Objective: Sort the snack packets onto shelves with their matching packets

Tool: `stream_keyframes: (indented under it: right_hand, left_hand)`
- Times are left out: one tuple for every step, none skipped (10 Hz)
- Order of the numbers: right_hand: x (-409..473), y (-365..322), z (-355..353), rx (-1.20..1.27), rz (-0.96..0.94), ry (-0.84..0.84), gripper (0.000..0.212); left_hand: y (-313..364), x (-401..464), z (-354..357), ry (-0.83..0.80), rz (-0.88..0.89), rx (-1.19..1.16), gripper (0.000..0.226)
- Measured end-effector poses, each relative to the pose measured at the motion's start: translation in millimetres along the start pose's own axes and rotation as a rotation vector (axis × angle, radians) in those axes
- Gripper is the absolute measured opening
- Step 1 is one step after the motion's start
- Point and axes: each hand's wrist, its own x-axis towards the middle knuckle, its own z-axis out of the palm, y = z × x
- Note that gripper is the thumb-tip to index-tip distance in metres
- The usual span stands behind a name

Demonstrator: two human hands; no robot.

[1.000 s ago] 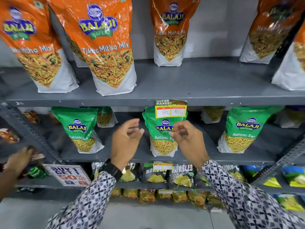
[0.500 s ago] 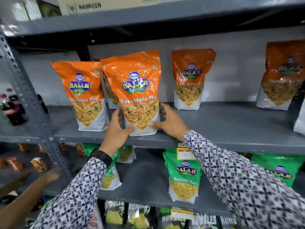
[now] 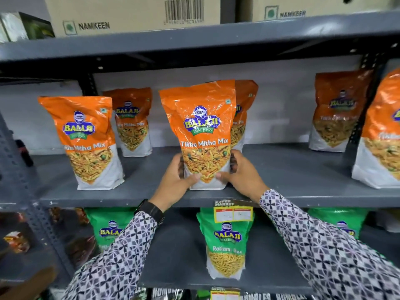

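Observation:
An orange Tikha Mitha Mix packet [image 3: 201, 126] stands upright at the front of the grey middle shelf [image 3: 281, 195]. My left hand [image 3: 175, 180] grips its lower left side and my right hand [image 3: 242, 176] grips its lower right side, thumbs on its front. More orange packets of the same kind stand around it: one to the left [image 3: 86, 139], one behind left [image 3: 132, 120], one right behind it [image 3: 244, 109], one far right [image 3: 337, 111]. Green Ratlami Sev packets [image 3: 227, 241] stand on the shelf below.
Cardboard boxes marked NAMKEEN [image 3: 134, 14] sit on the top shelf. A price tag [image 3: 233, 212] hangs from the middle shelf's front edge. Another person's hand [image 3: 32, 280] shows at the lower left, by a neighbouring rack with small dark packets [image 3: 17, 241].
My view rose from the green-packet shelf to the orange-packet shelf. Both hands went up and took hold of the orange packet, which now stands further right of its left neighbour.

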Motion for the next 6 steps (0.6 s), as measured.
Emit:
stream_keyframes:
  right_hand:
    - [-10,8,-24,-0.026,0.014,0.066,0.065]
    - [-20,11,-42,-0.073,0.022,0.12,0.057]
    - [-27,9,-49,-0.094,0.035,0.135,0.056]
    - [-30,9,-50,-0.083,0.028,0.13,0.057]
    - [-35,1,-48,-0.077,0.051,0.114,0.064]
    - [-40,-14,-51,-0.074,0.022,0.139,0.072]
  left_hand:
    - [5,4,25,-0.043,0.0,-0.018,0.06]
    - [15,3,43,-0.085,-0.007,-0.028,0.063]
    - [18,2,51,-0.077,0.002,-0.032,0.065]
    - [20,-1,52,-0.07,0.01,-0.024,0.062]
    - [27,-5,51,-0.075,0.0,0.023,0.062]
    - [38,-15,52,-0.024,0.022,0.0,0.074]
